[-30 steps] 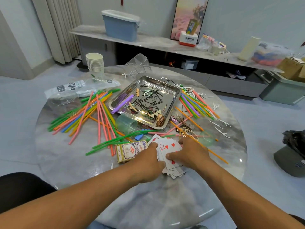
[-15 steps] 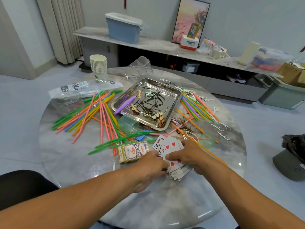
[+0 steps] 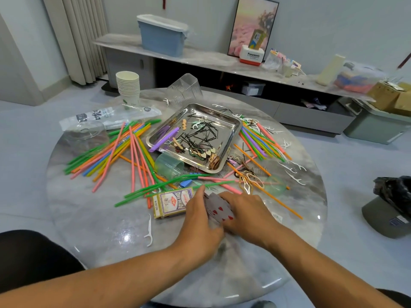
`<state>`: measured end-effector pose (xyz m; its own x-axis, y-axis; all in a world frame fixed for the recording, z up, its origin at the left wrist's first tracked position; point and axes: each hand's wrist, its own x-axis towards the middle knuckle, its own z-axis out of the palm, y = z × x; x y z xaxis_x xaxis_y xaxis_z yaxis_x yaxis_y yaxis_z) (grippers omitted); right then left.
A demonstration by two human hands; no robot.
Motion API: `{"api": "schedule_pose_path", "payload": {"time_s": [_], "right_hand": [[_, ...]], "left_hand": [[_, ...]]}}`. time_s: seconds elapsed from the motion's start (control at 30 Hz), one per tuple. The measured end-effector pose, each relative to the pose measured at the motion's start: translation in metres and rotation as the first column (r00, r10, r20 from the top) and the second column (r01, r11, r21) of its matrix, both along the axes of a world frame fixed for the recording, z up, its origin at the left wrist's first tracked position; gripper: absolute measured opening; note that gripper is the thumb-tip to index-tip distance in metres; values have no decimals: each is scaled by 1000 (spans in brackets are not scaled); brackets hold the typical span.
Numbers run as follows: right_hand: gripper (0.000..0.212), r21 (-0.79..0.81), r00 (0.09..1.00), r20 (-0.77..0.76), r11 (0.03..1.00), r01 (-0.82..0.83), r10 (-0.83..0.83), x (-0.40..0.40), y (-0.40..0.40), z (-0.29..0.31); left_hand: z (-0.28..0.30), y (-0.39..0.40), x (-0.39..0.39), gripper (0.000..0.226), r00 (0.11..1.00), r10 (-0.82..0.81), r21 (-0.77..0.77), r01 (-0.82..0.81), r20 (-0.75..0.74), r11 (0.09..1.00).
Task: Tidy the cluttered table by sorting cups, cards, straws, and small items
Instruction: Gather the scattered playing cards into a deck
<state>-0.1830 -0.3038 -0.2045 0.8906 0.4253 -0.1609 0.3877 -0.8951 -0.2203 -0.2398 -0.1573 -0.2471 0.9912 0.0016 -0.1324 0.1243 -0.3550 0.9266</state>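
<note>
Both hands, left hand (image 3: 198, 215) and right hand (image 3: 246, 213), clamp the cards (image 3: 216, 207) near the desk's (image 3: 89, 218) front edge; card box (image 3: 172, 202) lies immediately left.

The near edge of the desk (image 3: 106, 232) lies bare, save for one white floss pick (image 3: 148, 230) at the near left; a hand can pass freely there. Farther in, the card box (image 3: 173, 202) and the loose cards (image 3: 219, 211) sit side by side, both hands upon the cards. Beyond them, green straws (image 3: 160, 188) lie crosswise. The steel tray (image 3: 233, 130) fills the middle, a tipped green cup (image 3: 169, 165) touching its near left corner. Straws fan out left (image 3: 106, 152) and right (image 3: 260, 141) of it. The far left holds a paper cup stack (image 3: 127, 87).
</note>
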Motion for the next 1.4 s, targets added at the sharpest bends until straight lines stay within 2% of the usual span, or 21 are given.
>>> {"api": "schedule_pose_path", "payload": {"time_s": [0.1,0.23,0.33,0.37,0.43,0.5,0.6,0.67,0.73,0.83,0.9,0.97,1.03,1.1,1.17,1.23,1.3,1.4], "right_hand": [[33,-5,999,-10,999,33,-33,-7,-8,0],[21,51,998,-21,997,62,-61,-11,-18,-1],[19,82,999,-23,996,33,-31,-13,-22,-3],[26,84,1000,-11,996,13,-12,-15,-22,-6],[56,79,1000,2,997,-12,12,-20,-23,-14],[79,124,1000,12,992,27,-29,-23,-24,-20],[90,238,991,48,965,110,-125,-26,-28,-26],[90,288,978,86,945,157,-189,-32,-27,-31],[82,279,963,147,943,179,-226,-39,-24,-37],[77,229,971,183,967,111,-155,-49,-18,-47],[85,310,980,167,949,51,-107,-50,-16,-51],[88,430,977,162,901,54,-136,-49,-15,-52],[88,550,962,121,823,141,-245,-48,-17,-51],[85,633,938,13,729,260,-346,-48,-20,-50],[76,650,930,-74,690,319,-359,-48,-22,-53],[68,626,943,-75,721,297,-324,-50,-21,-56],[71,602,961,-55,759,249,-271,-54,-16,-60],[79,566,978,-33,803,190,-208,-58,-11,-69]], "left_hand": [[-1,5,4,105,1000,-12,27,13,-7,1000],[2,10,10,97,998,8,135,-17,67,991],[1,8,10,95,991,-9,103,-5,134,995],[0,7,9,95,991,-39,64,32,125,997],[-3,6,7,97,990,-108,-13,110,85,994],[-7,4,5,98,986,-148,-13,149,84,989],[-8,3,6,90,981,-173,-4,174,90,985],[-8,3,7,85,975,-196,16,196,100,981],[-8,3,7,81,968,-224,60,218,113,974],[-12,1,7,81,958,-263,108,251,118,962],[-14,-1,7,80,955,-268,119,254,126,960],[-17,-1,7,75,953,-264,170,238,152,956],[-21,1,7,66,948,-263,249,215,181,944],[-23,3,7,58,949,-246,286,185,195,940],[-22,4,7,55,954,-224,252,171,201,953],[-19,2,7,55,961,-197,147,170,196,974],[-17,-1,8,51,968,-162,63,152,194,986],[-20,-3,6,34,960,-118,61,105,253,993]]}}
